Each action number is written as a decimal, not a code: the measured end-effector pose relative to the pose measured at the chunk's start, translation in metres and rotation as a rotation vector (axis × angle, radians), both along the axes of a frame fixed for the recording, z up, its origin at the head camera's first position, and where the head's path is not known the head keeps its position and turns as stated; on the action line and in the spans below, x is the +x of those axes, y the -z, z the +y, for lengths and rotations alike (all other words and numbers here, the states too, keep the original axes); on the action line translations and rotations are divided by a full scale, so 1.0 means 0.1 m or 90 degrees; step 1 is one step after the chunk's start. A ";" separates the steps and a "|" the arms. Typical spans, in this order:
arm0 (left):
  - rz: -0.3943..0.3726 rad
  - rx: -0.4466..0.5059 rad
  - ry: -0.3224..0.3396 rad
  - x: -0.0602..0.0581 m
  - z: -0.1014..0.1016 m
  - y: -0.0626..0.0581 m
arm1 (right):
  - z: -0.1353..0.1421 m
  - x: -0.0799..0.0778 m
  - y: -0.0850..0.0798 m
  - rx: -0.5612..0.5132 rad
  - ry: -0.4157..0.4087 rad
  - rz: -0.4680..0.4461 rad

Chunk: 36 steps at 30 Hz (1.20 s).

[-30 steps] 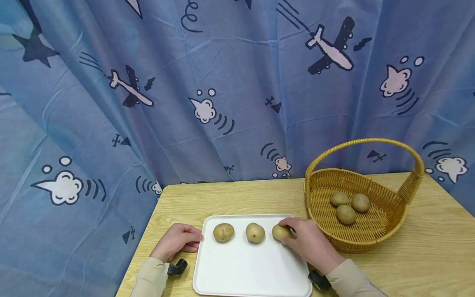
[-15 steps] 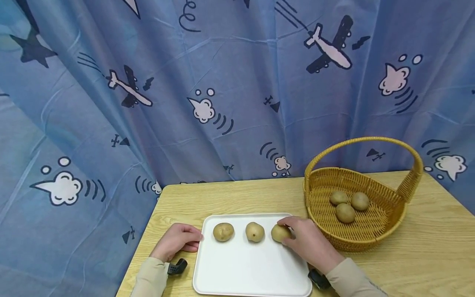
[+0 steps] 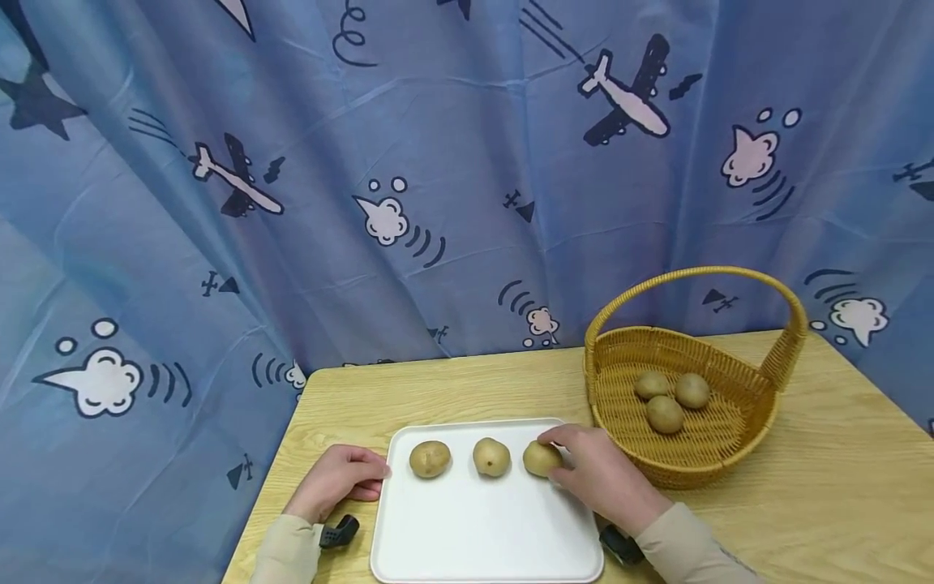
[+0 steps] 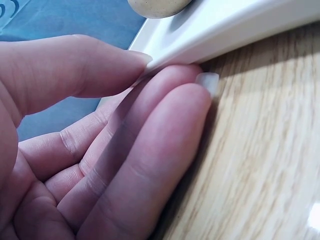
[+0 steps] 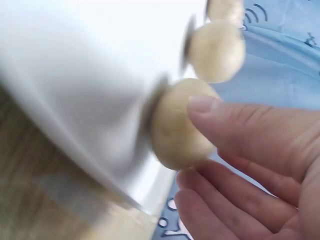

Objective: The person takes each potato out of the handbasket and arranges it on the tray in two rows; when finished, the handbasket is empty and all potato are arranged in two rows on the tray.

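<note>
On the white tray [image 3: 481, 531] three potatoes lie in a row near its far side. My right hand [image 3: 600, 470] holds the rightmost potato [image 3: 541, 459] between thumb and fingers; in the right wrist view the thumb lies across that potato [image 5: 175, 125]. The middle potato [image 3: 491, 457] and the left potato [image 3: 430, 459] sit apart from both hands. At the tray's left side, my left hand [image 3: 334, 482] pinches the edge. The left wrist view has the thumb on the tray rim [image 4: 200, 50] and the fingertips tucked against its underside, close over the wood.
A yellow wicker basket [image 3: 674, 474] with a tall arched handle stands right of the tray, behind my right forearm. Three potatoes [image 3: 665, 414] lie inside it. The wooden table [image 3: 788, 487] ends at a blue patterned curtain [image 3: 452, 203] behind.
The head view has turned slightly, so the scene sits a little farther left. Both hands keep their places on the tray edge and the potato.
</note>
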<state>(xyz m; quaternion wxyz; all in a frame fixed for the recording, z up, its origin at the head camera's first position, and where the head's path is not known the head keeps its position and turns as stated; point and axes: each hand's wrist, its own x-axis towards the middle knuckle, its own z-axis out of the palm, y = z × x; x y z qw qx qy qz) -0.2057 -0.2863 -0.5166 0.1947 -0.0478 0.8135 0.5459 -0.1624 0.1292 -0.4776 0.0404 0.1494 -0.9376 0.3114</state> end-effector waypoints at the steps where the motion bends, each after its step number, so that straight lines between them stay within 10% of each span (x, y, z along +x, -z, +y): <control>1: -0.002 -0.002 0.000 0.01 -0.01 0.00 | 0.02 0.03 -0.04 -0.007 -0.001 -0.002; 11: 0.000 -0.003 0.011 0.01 0.00 0.01 | 0.83 0.20 -0.48 0.013 -0.018 0.052; 21: -0.003 -0.003 0.010 0.03 0.01 0.00 | 1.87 -0.10 -0.43 0.064 0.064 0.019; 36: -0.004 0.006 0.011 0.03 -0.02 0.03 | 1.81 -0.36 -0.21 0.077 0.022 -0.001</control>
